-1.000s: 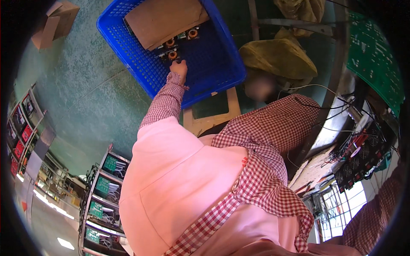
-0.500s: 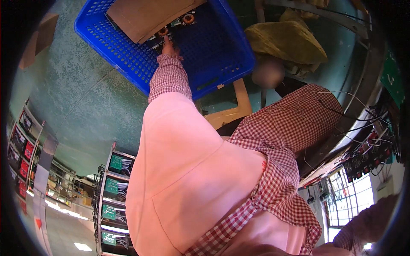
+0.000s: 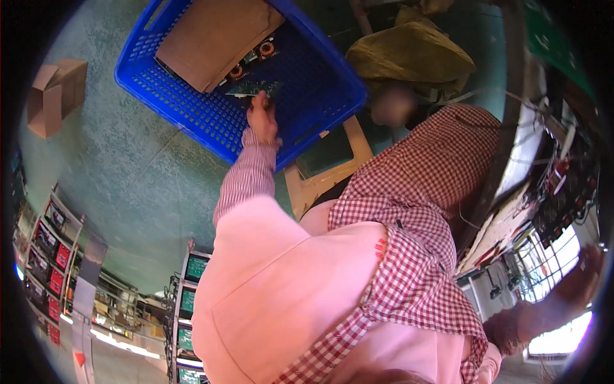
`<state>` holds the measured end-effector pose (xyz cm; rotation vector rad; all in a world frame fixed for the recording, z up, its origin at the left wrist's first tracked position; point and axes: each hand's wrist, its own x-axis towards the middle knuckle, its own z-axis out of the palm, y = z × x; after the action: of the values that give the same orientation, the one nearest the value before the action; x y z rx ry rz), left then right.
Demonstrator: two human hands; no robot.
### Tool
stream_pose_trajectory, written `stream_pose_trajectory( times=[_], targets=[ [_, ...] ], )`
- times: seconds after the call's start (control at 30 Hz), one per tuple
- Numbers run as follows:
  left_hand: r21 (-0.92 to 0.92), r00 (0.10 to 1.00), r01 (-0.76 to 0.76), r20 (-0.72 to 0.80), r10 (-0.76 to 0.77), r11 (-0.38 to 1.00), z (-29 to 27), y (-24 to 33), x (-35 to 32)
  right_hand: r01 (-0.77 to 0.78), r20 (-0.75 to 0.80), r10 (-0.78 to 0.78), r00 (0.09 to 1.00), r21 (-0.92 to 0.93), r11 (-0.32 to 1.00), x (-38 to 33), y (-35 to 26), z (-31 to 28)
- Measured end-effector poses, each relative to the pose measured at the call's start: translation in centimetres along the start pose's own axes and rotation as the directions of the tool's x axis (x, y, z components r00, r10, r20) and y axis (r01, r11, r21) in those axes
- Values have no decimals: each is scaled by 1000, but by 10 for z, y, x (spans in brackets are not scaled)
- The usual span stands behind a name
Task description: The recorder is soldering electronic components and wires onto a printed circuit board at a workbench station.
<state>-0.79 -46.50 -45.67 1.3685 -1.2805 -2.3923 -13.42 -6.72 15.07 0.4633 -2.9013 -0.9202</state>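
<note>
My left hand (image 3: 261,118) reaches over the near wall of a blue plastic basket (image 3: 201,125), its fingers closed on the edge of a green circuit board (image 3: 256,88). Inside the basket, a brown cardboard sheet (image 3: 214,41) covers part of more boards, on which copper-coloured ring coils (image 3: 267,48) show. At the far right, close to a bright window, my right hand (image 3: 579,278) is raised, dark and smeared. Its fingers cannot be made out.
The basket rests by a tan frame (image 3: 320,182). A yellowish sack (image 3: 412,57) lies behind it, and an open cardboard box (image 3: 57,96) stands at far left. Racks of green boards (image 3: 187,301) and red units (image 3: 57,278) are at lower left. Wires and a bench edge (image 3: 505,211) line the right.
My left hand has drawn back toward me, lifting the green board away from the coils. My right hand has come further into view at the right.
</note>
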Motion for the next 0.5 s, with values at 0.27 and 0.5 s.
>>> stream_pose_trajectory(
  times=[0.27, 0.5],
  targets=[
    [14, 847, -205, 503, 171, 979, 135, 186, -224, -526, 544, -37, 838, 789, -318, -51, -148, 29],
    [-405, -205, -804, 876, 436, 436, 232, 220, -333, -23, 221, 76, 972, 412, -911, -121, -146, 23]
  ],
)
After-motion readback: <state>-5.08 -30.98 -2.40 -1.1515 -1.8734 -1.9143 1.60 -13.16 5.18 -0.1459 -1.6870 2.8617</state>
